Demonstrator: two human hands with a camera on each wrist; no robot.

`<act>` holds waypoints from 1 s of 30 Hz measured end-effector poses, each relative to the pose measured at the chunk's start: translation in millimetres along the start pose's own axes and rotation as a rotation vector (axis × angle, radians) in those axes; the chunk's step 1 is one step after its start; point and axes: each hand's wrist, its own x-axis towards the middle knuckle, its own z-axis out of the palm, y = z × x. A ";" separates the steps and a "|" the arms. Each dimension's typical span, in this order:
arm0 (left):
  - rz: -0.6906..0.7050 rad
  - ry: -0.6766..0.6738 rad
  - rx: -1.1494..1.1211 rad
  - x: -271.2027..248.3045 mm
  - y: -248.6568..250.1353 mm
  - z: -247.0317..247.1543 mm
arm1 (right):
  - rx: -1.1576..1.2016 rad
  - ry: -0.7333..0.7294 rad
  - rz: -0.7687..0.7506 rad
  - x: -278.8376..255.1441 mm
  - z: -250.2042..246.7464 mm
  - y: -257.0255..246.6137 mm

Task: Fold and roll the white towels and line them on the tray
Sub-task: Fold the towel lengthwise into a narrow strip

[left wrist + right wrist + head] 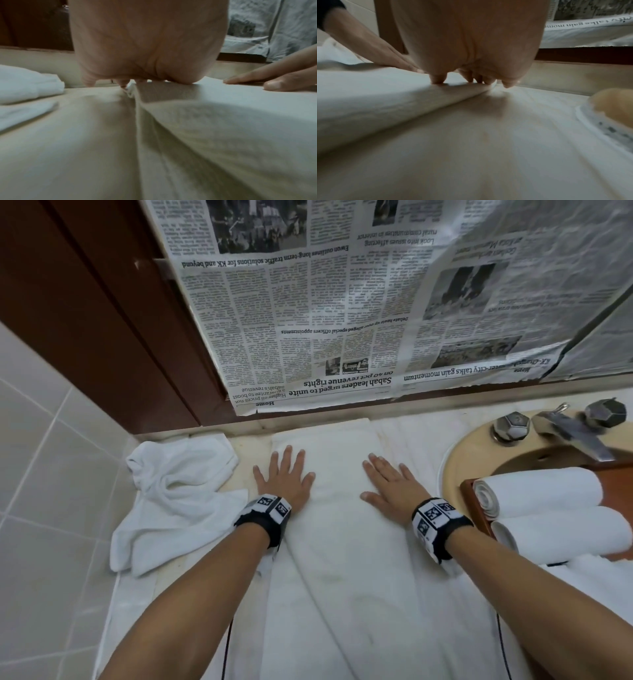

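the folded towel (339, 508) ran lengthwise from frame bottom to top; left hand (284, 479) and right hand (388, 486) lay flat, fingers spread, equally near its upper end.

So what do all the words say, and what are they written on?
All on the upside-down newspaper hung above the counter:
"Sabah leaders urged to unite on 40 pct revenue rights"
"Ewon outlines long-term traffic solutions for KK and beyond"
"Debate heats up over alleged special officers appointments"
"Look into issues affecting rural communities in interior"
"talks gain momentum", the start creased
"Home"
Small print: too small to read.
Wristbands: square patterns, no words.
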 end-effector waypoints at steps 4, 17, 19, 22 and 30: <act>-0.047 0.019 -0.079 6.2 -8.5 -4.4 | 0.118 0.136 0.018 -16.3 -0.3 -21.6; 0.023 0.144 -0.098 -77.0 -31.6 47.4 | 0.241 0.187 0.123 -140.3 64.7 -98.9; -0.043 0.157 -0.128 -76.2 -35.6 43.1 | 0.226 0.250 0.168 -144.0 70.3 -98.3; -0.045 0.197 -0.196 -92.4 -34.4 40.4 | 0.266 0.283 0.159 -152.3 77.7 -104.0; -0.096 0.127 -0.212 -130.6 -43.5 58.0 | 0.210 0.248 0.179 -166.8 82.7 -121.8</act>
